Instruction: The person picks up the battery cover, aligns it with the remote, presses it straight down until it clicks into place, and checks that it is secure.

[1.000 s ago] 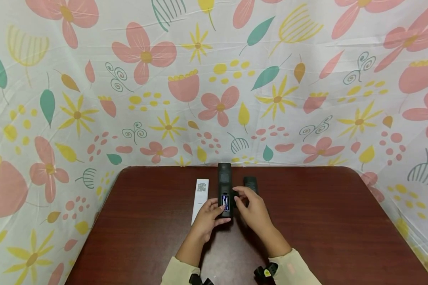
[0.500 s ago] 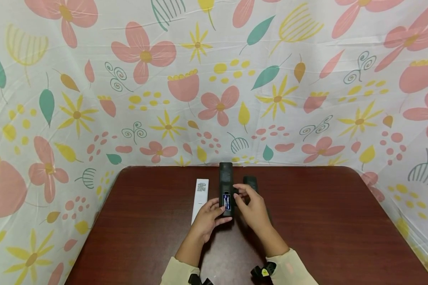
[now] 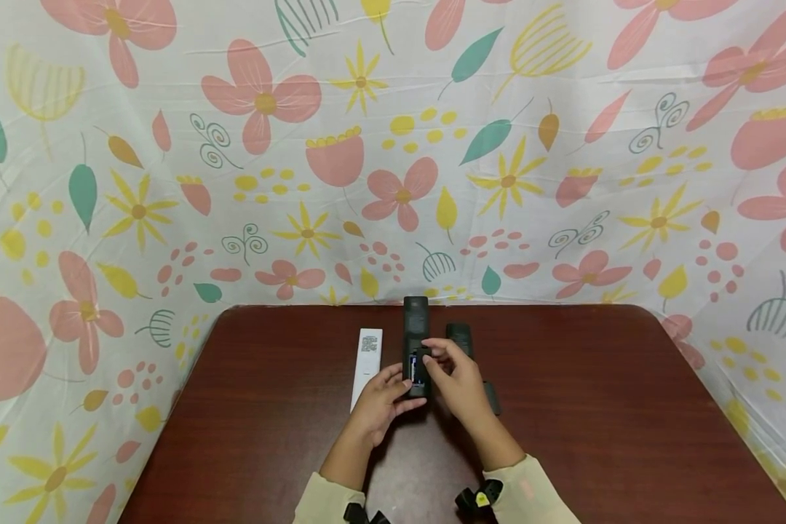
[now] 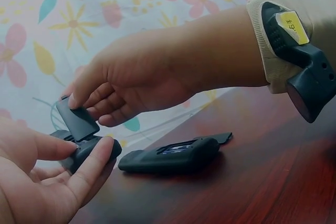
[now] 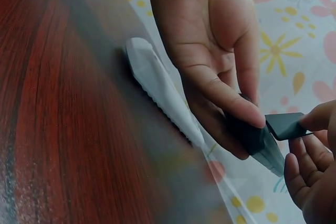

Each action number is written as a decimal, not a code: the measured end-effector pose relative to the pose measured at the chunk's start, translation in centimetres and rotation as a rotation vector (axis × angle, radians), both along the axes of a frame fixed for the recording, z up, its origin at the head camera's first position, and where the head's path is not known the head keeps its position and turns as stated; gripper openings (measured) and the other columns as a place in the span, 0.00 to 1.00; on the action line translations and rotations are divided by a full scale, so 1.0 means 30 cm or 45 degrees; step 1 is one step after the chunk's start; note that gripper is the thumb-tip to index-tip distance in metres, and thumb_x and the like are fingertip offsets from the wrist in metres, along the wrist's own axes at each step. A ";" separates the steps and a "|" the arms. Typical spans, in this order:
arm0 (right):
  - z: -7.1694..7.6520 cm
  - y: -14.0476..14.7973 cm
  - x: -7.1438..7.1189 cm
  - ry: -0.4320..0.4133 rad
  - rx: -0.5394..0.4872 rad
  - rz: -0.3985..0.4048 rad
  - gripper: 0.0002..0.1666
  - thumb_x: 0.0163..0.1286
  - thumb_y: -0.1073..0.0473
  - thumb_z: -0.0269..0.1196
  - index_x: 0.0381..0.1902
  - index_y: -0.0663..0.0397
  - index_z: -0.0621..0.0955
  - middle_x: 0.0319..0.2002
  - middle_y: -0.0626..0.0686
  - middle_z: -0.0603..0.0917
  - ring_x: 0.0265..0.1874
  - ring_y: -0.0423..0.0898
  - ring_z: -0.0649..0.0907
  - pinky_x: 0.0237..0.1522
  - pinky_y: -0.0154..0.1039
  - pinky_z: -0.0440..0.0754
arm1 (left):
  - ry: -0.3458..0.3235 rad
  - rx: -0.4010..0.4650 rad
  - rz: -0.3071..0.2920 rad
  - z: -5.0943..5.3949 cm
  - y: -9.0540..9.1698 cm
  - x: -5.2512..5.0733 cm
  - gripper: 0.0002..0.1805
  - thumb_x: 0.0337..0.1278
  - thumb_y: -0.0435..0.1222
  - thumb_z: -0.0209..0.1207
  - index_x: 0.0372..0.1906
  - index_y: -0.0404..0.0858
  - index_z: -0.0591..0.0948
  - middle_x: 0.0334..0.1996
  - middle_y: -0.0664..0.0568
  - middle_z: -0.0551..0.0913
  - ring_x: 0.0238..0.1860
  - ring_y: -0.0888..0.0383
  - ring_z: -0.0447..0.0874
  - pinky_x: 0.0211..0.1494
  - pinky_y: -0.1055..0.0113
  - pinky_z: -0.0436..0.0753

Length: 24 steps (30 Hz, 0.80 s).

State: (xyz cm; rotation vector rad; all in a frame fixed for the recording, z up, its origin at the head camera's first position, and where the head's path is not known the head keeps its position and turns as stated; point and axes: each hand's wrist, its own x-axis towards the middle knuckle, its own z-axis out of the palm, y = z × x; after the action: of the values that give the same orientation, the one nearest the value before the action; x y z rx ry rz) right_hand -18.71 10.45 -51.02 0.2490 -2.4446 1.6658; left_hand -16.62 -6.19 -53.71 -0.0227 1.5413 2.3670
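My left hand (image 3: 375, 409) grips a black remote control (image 3: 415, 314), its back facing up and its battery compartment uncovered. Batteries (image 3: 413, 370) show inside. With thumb and fingers, my right hand (image 3: 465, 386) pinches a small black battery cover (image 4: 77, 120) by one end. In the left wrist view that cover stands tilted, its lower end at the compartment of the held remote; whether it touches is hard to tell. The right wrist view shows the same cover (image 5: 286, 125) beside the remote (image 5: 257, 142) and my left thumb.
A white remote control (image 3: 368, 353) lies left of my left hand. Behind my right hand lies a second black remote (image 4: 170, 158) with batteries in its uncovered compartment, a loose cover (image 3: 492, 398) beside it. A flower-patterned cloth (image 3: 399, 255) hangs behind the brown table (image 3: 268, 407).
My right hand has moved slightly left, bringing the cover from beside the remote to over part of its compartment. The second remote's loose cover shows more now. My left hand stays nearly still.
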 end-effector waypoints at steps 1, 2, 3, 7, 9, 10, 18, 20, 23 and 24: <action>-0.001 -0.002 -0.001 -0.009 -0.001 0.000 0.15 0.73 0.57 0.64 0.55 0.42 0.83 0.46 0.50 0.83 0.44 0.44 0.82 0.46 0.35 0.81 | -0.001 0.003 0.001 0.000 -0.001 -0.001 0.27 0.72 0.28 0.51 0.72 0.26 0.62 0.67 0.32 0.73 0.56 0.50 0.83 0.55 0.56 0.86; -0.002 -0.003 -0.003 -0.015 -0.004 0.001 0.15 0.73 0.57 0.64 0.55 0.41 0.83 0.46 0.50 0.83 0.44 0.44 0.82 0.46 0.36 0.81 | -0.001 0.004 0.002 0.001 -0.002 -0.001 0.27 0.72 0.28 0.51 0.72 0.26 0.63 0.67 0.32 0.73 0.56 0.50 0.83 0.55 0.56 0.86; -0.005 -0.004 -0.004 -0.020 -0.010 0.003 0.15 0.72 0.57 0.64 0.55 0.41 0.83 0.46 0.50 0.83 0.44 0.44 0.82 0.47 0.36 0.81 | -0.003 0.005 0.002 0.001 -0.003 -0.002 0.27 0.72 0.28 0.51 0.72 0.26 0.63 0.67 0.33 0.73 0.56 0.50 0.83 0.55 0.56 0.86; -0.013 -0.009 -0.010 -0.050 -0.044 0.025 0.14 0.72 0.56 0.64 0.55 0.41 0.83 0.46 0.50 0.83 0.45 0.44 0.81 0.48 0.38 0.80 | -0.009 0.006 0.005 -0.001 -0.004 -0.006 0.27 0.73 0.29 0.51 0.72 0.27 0.63 0.68 0.33 0.73 0.55 0.51 0.84 0.55 0.56 0.86; -0.016 -0.010 -0.013 -0.067 -0.066 0.035 0.14 0.72 0.56 0.64 0.55 0.41 0.83 0.46 0.50 0.83 0.44 0.45 0.81 0.48 0.37 0.80 | -0.011 0.008 0.004 -0.001 -0.005 -0.006 0.27 0.73 0.29 0.51 0.72 0.28 0.63 0.68 0.33 0.72 0.55 0.51 0.84 0.55 0.56 0.86; -0.018 -0.010 -0.014 -0.074 -0.074 0.038 0.14 0.72 0.56 0.64 0.55 0.40 0.83 0.45 0.50 0.83 0.44 0.45 0.81 0.47 0.37 0.79 | -0.011 0.009 0.003 0.000 -0.005 -0.006 0.27 0.73 0.29 0.51 0.72 0.28 0.63 0.68 0.33 0.72 0.55 0.51 0.84 0.55 0.56 0.86; -0.031 -0.009 -0.020 -0.097 -0.094 0.036 0.14 0.72 0.55 0.65 0.55 0.41 0.83 0.45 0.51 0.84 0.43 0.44 0.81 0.47 0.35 0.79 | -0.012 0.029 -0.004 0.003 -0.008 -0.007 0.28 0.73 0.29 0.51 0.73 0.28 0.62 0.69 0.33 0.71 0.56 0.51 0.83 0.55 0.56 0.86; -0.035 -0.009 -0.021 -0.107 -0.091 0.036 0.14 0.72 0.55 0.65 0.55 0.40 0.83 0.45 0.51 0.84 0.44 0.44 0.81 0.47 0.36 0.79 | -0.012 0.036 -0.007 0.001 -0.010 -0.008 0.27 0.73 0.29 0.51 0.73 0.28 0.62 0.69 0.33 0.71 0.55 0.51 0.83 0.55 0.56 0.86; -0.040 -0.010 -0.023 -0.121 -0.080 0.037 0.14 0.72 0.54 0.65 0.55 0.39 0.83 0.46 0.50 0.84 0.44 0.44 0.81 0.48 0.36 0.79 | -0.019 0.042 -0.011 -0.003 -0.013 -0.009 0.27 0.73 0.28 0.50 0.73 0.28 0.63 0.68 0.34 0.72 0.55 0.52 0.84 0.55 0.56 0.86; -0.040 -0.010 -0.023 -0.124 -0.082 0.040 0.14 0.72 0.54 0.65 0.55 0.39 0.83 0.46 0.50 0.84 0.44 0.43 0.81 0.48 0.36 0.79 | -0.020 0.043 -0.012 -0.004 -0.014 -0.010 0.27 0.73 0.28 0.50 0.73 0.28 0.63 0.68 0.34 0.72 0.55 0.52 0.84 0.55 0.56 0.86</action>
State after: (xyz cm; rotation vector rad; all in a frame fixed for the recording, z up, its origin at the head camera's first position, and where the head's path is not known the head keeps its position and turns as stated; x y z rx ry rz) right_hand -19.40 10.14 -52.23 0.2031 -2.4625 1.8071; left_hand -16.91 -6.60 -53.83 -0.0268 1.4910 2.3796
